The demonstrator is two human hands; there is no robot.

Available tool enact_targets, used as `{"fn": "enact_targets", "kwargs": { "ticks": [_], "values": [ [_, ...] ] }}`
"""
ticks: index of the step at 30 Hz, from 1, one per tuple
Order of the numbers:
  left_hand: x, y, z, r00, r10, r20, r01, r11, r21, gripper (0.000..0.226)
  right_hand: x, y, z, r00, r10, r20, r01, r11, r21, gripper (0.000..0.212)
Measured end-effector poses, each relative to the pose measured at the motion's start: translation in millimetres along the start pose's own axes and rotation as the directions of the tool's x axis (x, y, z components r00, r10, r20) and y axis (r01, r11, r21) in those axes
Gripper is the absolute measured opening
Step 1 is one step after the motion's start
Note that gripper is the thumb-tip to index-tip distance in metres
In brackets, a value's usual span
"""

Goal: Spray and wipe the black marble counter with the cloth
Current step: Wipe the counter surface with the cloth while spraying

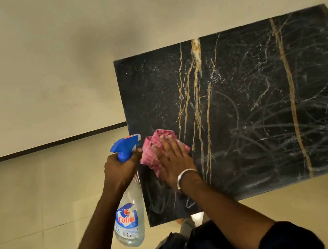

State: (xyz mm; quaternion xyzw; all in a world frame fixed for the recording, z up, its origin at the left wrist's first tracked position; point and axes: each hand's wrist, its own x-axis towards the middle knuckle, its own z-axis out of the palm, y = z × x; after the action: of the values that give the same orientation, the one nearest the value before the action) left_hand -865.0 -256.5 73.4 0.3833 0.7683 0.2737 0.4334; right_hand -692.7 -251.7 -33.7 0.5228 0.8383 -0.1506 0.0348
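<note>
"Cloth (pixel 156 145), location?" asks the first inspector.

"Pink check, bunched, on the near left part of the black marble worktop (pixel 264 107), just inside its left edge. The right hand (pixel 174 163) lies flat on top of it, fingers straight and together, palm pressing down. Judged: a flat hand suits wiping, not lifting."

"Other hand?"

"The left hand (pixel 121 171) is wrapped round the neck of the spray bottle (pixel 129 219), one finger by the blue trigger. The bottle hangs off the worktop's left edge, over the floor (pixel 32 211), with its nozzle aimed toward the marble beside the cloth. Judged: held ready so spraying and wiping can alternate without setting it down."

"Surface condition?"

"Pale arcs and fine specks show across the middle and right. I cannot tell streaks of cleaner from the stone's own veining. Gold veins run far to near."

"Stage?"

"Judged mid-wipe at the near left. Risks: the bottle knocking the edge, or spray landing on the wiping hand."
</note>
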Motion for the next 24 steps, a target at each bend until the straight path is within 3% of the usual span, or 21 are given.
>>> {"fn": "enact_targets", "kwargs": {
  "ticks": [6,11,13,18,24],
  "values": [
    [5,6,5,1.000,0.020,0.002,-0.020,1.000,-0.006,0.032,-55,100,-12,0.960,0.273,-0.060,-0.273,0.962,0.011,0.072],
    [1,5,10,0.999,0.043,0.019,-0.042,0.999,-0.024,0.033,-48,72,-9,0.880,0.471,-0.062,-0.469,0.882,0.046,0.076],
    [-4,5,13,0.998,0.054,0.026,-0.054,0.998,-0.015,0.032,-41,43,-6,0.896,0.441,-0.057,-0.436,0.897,0.072,0.079],
    [-14,2,17,0.999,0.051,-0.010,-0.051,0.999,-0.010,0.037,-27,-39,5,0.978,0.203,0.055,-0.207,0.976,0.072,0.080],
    [-15,-1,11,0.995,0.066,-0.079,-0.067,0.998,-0.015,0.039,-26,-76,1,0.991,0.003,0.133,-0.009,0.999,0.041,0.081]
  ]
}}
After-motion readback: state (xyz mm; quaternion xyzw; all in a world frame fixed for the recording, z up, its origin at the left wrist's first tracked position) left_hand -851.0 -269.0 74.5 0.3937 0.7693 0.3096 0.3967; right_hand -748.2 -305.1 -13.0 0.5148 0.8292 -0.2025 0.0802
